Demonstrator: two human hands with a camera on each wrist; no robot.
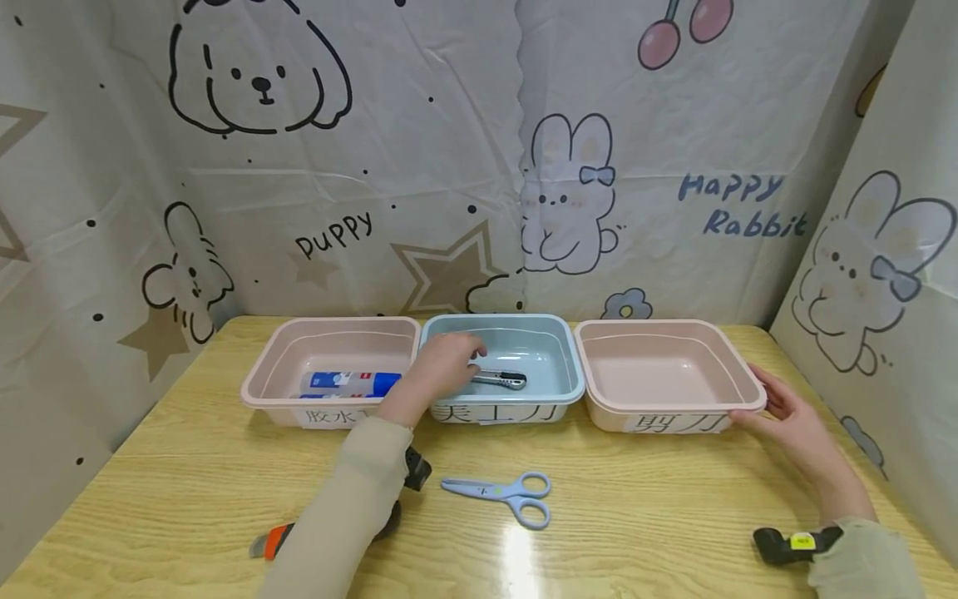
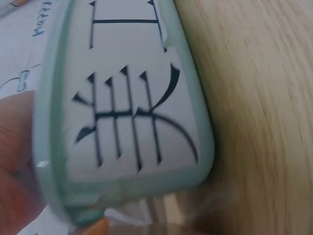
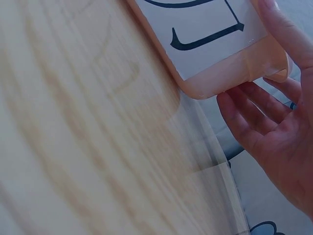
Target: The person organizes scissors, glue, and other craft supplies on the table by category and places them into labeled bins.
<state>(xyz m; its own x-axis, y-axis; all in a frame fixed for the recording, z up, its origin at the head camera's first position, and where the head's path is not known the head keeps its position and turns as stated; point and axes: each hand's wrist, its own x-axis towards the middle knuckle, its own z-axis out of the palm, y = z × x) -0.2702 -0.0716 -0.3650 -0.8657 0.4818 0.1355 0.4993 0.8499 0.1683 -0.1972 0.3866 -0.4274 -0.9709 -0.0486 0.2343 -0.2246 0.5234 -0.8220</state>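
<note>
My left hand [image 1: 449,362] reaches over the near-left rim of the blue bin [image 1: 557,358], its fingers loosely bent with nothing visible between them. Just beside the fingertips, a utility knife [image 1: 503,379] with a silver body lies on the bin's floor. In the left wrist view, only part of that hand [image 2: 15,156] shows behind the labelled wall. At the right, my right hand [image 1: 789,420] grips the corner of a pink bin [image 1: 659,337], thumb at the front and fingers around the side. The right wrist view shows the fingers [image 3: 252,110] against that corner.
Blue-capped glue bottles [image 1: 352,383] lie inside the left pink bin [image 1: 337,324]. Light blue scissors [image 1: 497,491] rest on the wooden table [image 1: 636,516]. Partly hidden under my left forearm lies an orange-and-black cutter [image 1: 277,541]. Printed cloth [image 1: 449,166] hangs behind the bins.
</note>
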